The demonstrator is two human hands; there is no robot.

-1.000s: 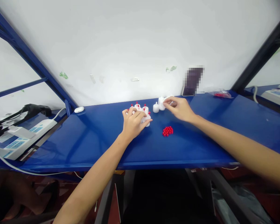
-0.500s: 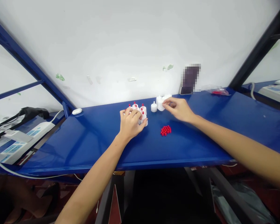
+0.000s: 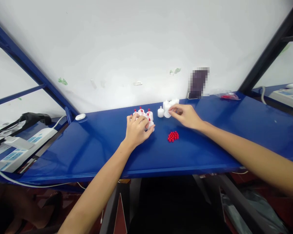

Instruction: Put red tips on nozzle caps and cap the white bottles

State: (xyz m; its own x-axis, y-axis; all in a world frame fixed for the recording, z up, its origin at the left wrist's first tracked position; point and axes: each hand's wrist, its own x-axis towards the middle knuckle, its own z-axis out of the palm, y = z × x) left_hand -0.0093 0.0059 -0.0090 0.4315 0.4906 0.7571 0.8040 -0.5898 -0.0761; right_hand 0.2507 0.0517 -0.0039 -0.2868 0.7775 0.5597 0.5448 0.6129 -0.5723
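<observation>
My left hand curls over a cluster of small white dropper bottles topped with red caps. Its fingers and thumb close around the nearest ones and hide part of the group. To the right, the thumb and fingers of my right hand are pinched together on a small white bottle, partly covered by the fingertips. More uncapped white bottles stand just behind it. One uncapped bottle with a narrow nozzle stands apart, between the two hands. Loose red caps lie in a patch nearer me.
The blue table meets a white wall at the back. A blurred-out phone-like object leans there. A plastic bag with red contents lies at the right. At the left are a white oval case and a power strip.
My right hand's fingertips have shifted slightly left and down, and the bottle at them sits a little lower. My left hand stays around the capped bottles.
</observation>
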